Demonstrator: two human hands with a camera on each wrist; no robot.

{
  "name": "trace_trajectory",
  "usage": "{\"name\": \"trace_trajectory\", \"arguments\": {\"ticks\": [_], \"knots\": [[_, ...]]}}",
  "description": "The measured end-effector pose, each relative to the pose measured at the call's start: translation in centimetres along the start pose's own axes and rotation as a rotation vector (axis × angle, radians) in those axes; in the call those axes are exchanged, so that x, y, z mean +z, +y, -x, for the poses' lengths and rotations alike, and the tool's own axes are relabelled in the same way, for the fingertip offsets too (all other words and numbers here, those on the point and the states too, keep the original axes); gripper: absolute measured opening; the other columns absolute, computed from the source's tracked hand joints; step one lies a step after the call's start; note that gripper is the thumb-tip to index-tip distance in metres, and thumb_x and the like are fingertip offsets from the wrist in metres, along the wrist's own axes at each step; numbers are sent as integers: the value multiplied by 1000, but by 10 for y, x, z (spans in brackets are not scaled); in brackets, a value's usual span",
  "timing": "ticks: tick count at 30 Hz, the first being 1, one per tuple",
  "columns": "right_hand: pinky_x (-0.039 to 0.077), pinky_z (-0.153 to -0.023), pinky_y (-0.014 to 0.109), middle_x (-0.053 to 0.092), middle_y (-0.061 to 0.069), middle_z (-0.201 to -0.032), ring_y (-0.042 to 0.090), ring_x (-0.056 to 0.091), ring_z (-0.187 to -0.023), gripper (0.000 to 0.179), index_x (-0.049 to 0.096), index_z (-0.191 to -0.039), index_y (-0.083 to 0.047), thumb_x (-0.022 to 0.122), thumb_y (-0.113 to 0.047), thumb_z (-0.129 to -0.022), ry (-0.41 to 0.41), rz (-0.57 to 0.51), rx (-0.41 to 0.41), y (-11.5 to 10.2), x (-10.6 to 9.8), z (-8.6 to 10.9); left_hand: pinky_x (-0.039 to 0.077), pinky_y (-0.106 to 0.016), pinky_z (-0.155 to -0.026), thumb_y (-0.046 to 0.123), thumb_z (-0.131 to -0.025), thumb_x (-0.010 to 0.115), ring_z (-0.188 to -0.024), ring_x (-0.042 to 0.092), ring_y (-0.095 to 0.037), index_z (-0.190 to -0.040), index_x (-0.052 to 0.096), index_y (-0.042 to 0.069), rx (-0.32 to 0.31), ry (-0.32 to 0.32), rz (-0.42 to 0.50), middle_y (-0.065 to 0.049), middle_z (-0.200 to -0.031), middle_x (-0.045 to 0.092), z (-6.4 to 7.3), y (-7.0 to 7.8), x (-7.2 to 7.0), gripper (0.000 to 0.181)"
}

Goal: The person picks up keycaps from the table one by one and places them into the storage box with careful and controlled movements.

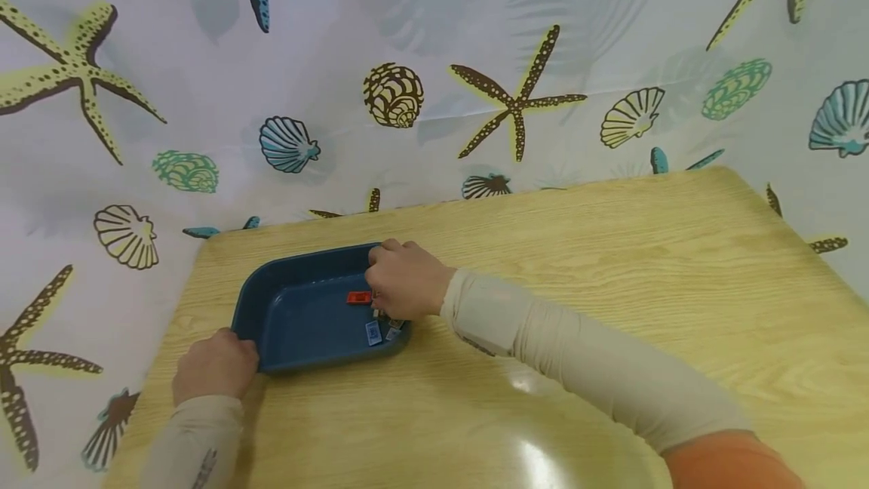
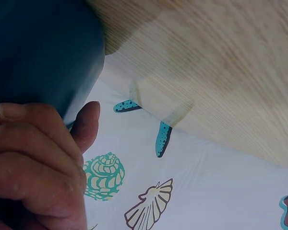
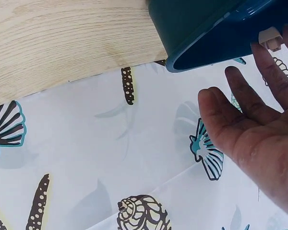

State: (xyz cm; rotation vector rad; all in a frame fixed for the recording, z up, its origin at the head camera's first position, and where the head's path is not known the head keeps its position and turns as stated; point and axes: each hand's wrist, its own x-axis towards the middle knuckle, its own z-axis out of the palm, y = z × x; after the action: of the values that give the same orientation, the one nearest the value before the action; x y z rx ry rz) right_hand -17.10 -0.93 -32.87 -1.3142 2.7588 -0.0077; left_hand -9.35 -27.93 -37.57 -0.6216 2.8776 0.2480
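A dark blue plastic basin (image 1: pixel 312 323) sits toward the table's left side. My left hand (image 1: pixel 216 367) grips the basin's near left corner; in the left wrist view its fingers curl at the wall, with the thumb (image 2: pixel 88 125) beside them. At the basin's right end, my right hand (image 1: pixel 409 279) reaches in over the rim. Its fingertips pinch a small off-white piece (image 3: pixel 270 38) in the right wrist view, the other fingers spread. Inside the basin lie a small red piece (image 1: pixel 359 298), a light blue piece (image 1: pixel 373 333) and several other small pieces, partly under the right hand.
The wood-grain table (image 1: pixel 611 278) extends far to the right of the basin. Behind it and along its sides hangs a white cloth (image 1: pixel 434 13) printed with starfish and shells. The basin stands near the table's left and back edges.
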Motion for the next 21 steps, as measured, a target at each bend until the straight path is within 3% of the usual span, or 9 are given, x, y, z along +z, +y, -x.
{"name": "trace_trajectory", "arguments": {"ticks": [10, 21], "knots": [[50, -88, 40, 64, 3, -107, 24, 57, -109, 21, 71, -93, -19, 57, -34, -93, -29, 35, 14, -2, 2, -8, 46, -48, -52, 23, -89, 43, -71, 62, -45, -95, 61, -7, -2, -22, -3, -33, -87, 63, 1, 4, -1, 35], [49, -90, 41, 62, 4, -117, 24, 55, -112, 23, 70, -105, -18, 58, -33, -93, -49, 37, 56, 6, 10, -2, 47, -47, -52, 21, -89, 43, -69, 62, -43, -91, 62, -7, 7, -16, 2, -31, -82, 64, 1, 5, -1, 34]]}}
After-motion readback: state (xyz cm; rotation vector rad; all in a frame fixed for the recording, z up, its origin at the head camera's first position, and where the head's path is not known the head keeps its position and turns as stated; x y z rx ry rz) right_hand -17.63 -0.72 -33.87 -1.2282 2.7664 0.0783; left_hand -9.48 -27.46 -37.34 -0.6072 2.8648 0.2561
